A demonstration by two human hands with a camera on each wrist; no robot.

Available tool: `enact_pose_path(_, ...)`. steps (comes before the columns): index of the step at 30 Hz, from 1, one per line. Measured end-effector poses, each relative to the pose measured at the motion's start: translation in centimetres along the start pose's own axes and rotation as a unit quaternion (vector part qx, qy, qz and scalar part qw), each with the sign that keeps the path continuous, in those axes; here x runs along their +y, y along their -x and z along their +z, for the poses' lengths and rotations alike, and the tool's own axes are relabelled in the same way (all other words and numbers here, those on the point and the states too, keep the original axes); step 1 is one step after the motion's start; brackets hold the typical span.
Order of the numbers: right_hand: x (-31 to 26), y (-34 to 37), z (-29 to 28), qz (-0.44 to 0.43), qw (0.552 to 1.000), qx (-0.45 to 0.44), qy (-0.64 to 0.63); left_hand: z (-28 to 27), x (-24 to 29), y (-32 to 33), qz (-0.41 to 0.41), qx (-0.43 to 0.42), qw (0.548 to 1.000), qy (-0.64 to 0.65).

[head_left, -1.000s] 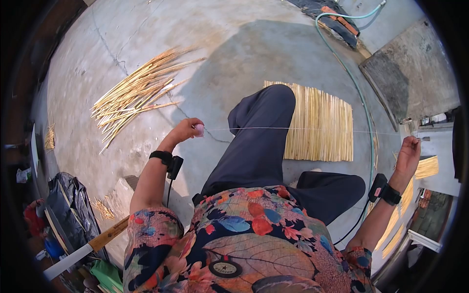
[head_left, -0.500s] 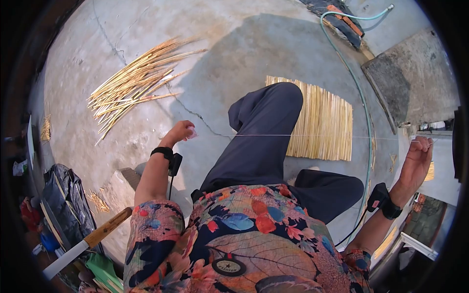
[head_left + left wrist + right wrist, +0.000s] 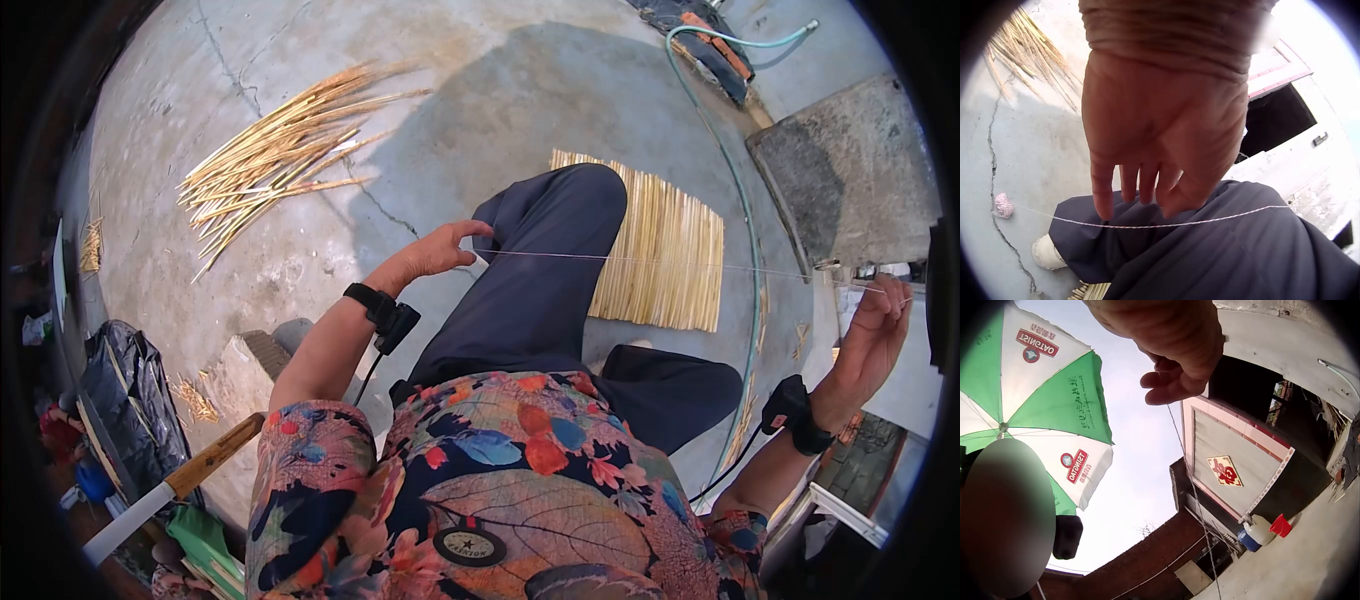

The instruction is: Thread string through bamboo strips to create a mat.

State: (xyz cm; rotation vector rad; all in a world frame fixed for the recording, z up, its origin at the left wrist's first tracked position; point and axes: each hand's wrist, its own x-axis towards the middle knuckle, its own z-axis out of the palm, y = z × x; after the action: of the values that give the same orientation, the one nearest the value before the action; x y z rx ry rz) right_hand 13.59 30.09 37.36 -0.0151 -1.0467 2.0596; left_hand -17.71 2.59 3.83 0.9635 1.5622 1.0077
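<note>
A thin pinkish-white string (image 3: 560, 255) runs across the person's dark trousers (image 3: 510, 300) between the two hands. My left hand (image 3: 437, 252) has its fingers spread; in the left wrist view the string passes close by the fingertips. A small pink ball of string (image 3: 1003, 205) shows away from that hand, against the floor, with the strand leading from it. Far to the right, my raised right hand (image 3: 875, 325) pinches the string between thumb and fingers. In the right wrist view the string (image 3: 1194, 487) hangs down from those fingertips.
A mat of straight stalks (image 3: 665, 250) lies beyond the knees. Loose stalks (image 3: 290, 150) are heaped on the concrete at the left. A green hose (image 3: 735, 180) curves past the mat near a stone slab (image 3: 850, 170). A wooden-handled tool (image 3: 210, 455) is beside the left elbow.
My left hand has let go of the pink ball, spread its fingers and moved right, toward the knee. The right hand has moved farther right with the string.
</note>
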Motion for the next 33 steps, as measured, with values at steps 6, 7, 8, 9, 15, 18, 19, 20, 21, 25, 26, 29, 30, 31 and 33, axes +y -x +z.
enact_pose_path(6,-4.8,0.4,-0.3,-0.035,0.999,0.003,0.028,1.3,-1.6,-2.2,-0.047,-0.136,0.988,-0.058)
enact_pose_path(7,-5.7,0.6,-0.8,-0.038,0.999,0.006,0.029,1.2,-1.6,-1.8,-0.093,-0.139,0.982,-0.085)
enact_pose_path(8,-6.6,0.8,-1.3,-0.058,0.997,0.027,0.033,1.0,-1.6,-1.1,-0.062,-0.106,0.986,-0.11)
enact_pose_path(9,-7.6,1.1,-2.2,-0.078,0.995,0.048,0.036,0.6,-2.4,-0.5,-0.062,-0.108,0.986,-0.113)
enact_pose_path(15,-14.6,3.5,-15.4,-0.205,0.958,0.193,0.055,-4.8,-4.8,5.0,-0.119,0.06,0.982,-0.135)
enact_pose_path(18,-14.9,5.3,-20.9,-0.225,0.948,0.22,0.047,-7.0,-2.2,7.5,-0.114,0.094,0.987,-0.069)
enact_pose_path(19,-14.9,6.0,-22.6,-0.231,0.947,0.22,0.045,-7.5,-1.5,8.1,-0.123,0.101,0.986,-0.044)
enact_pose_path(20,-15.5,6.7,-24.7,-0.229,0.951,0.208,-0.009,-7.9,-0.5,8.7,-0.124,0.102,0.986,-0.047)
enact_pose_path(21,-15.3,7.0,-25.3,-0.231,0.95,0.209,-0.012,-8.3,0.6,9.3,-0.152,0.083,0.984,-0.045)
enact_pose_path(25,-15.2,8.2,-27.1,-0.268,0.925,0.265,0.04,-7.9,4.1,10.6,-0.162,0.041,0.985,-0.036)
enact_pose_path(26,-15.5,8.5,-27.5,-0.274,0.924,0.266,0.031,-7.5,5.3,10.6,-0.163,0.041,0.985,-0.038)
enact_pose_path(29,-16.5,9.4,-29.6,-0.275,0.93,0.244,0.004,-5.6,10.4,10.2,-0.108,0.027,0.993,0.032)
enact_pose_path(30,-16.5,9.6,-30.0,-0.274,0.93,0.245,0.002,-5.2,12.1,10.1,-0.067,0.03,0.996,0.044)
enact_pose_path(31,-16.5,9.7,-30.4,-0.272,0.93,0.246,0.002,-4.8,13.8,9.9,-0.025,0.034,0.998,0.056)
enact_pose_path(33,-16.5,10.3,-31.5,-0.27,0.93,0.248,0.0,-4.5,16.3,9.6,-0.001,0.034,0.998,0.054)
